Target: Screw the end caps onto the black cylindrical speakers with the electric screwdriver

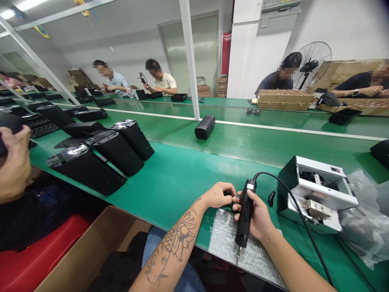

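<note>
No readable text, labels or numbers anywhere.

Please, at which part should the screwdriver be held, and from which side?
Probably the ribbed black barrel at mid-length, from the right, as the right hand wraps the screwdriver. Its bit points down toward the person and the cable leaves the top end, so both ends should stay free.

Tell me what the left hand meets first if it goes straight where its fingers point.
Probably the electric screwdriver gripped in the right hand: the left hand aims its fingertips at its black body, seemingly close.
</note>
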`<state>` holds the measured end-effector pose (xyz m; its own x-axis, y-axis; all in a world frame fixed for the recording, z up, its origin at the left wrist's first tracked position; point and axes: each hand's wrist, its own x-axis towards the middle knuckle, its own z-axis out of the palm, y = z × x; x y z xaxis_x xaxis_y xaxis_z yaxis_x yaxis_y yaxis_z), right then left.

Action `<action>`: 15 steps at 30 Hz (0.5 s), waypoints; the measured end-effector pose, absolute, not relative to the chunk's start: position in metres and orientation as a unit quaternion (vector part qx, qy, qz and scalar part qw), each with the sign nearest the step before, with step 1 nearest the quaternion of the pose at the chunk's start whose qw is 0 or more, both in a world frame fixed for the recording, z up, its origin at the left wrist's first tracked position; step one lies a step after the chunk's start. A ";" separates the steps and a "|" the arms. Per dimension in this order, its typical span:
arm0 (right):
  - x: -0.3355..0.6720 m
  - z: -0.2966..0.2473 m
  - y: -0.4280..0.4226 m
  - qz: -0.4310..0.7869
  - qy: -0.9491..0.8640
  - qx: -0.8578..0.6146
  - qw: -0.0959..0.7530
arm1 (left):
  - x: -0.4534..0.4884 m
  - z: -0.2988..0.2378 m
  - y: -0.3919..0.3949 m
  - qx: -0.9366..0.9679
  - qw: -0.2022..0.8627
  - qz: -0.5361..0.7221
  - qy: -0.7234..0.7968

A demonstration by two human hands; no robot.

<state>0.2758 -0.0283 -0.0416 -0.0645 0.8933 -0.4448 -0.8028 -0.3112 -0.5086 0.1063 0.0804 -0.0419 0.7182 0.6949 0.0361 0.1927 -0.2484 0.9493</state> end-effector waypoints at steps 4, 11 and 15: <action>0.275 -0.040 -0.028 0.721 -0.068 -0.370 0.582 | 0.107 -0.043 0.080 0.754 0.539 0.234 0.295; 0.275 -0.041 -0.028 0.718 -0.071 -0.376 0.582 | 0.107 -0.042 0.081 0.753 0.538 0.233 0.299; 0.275 -0.040 -0.027 0.720 -0.069 -0.372 0.582 | 0.108 -0.043 0.077 0.750 0.536 0.238 0.304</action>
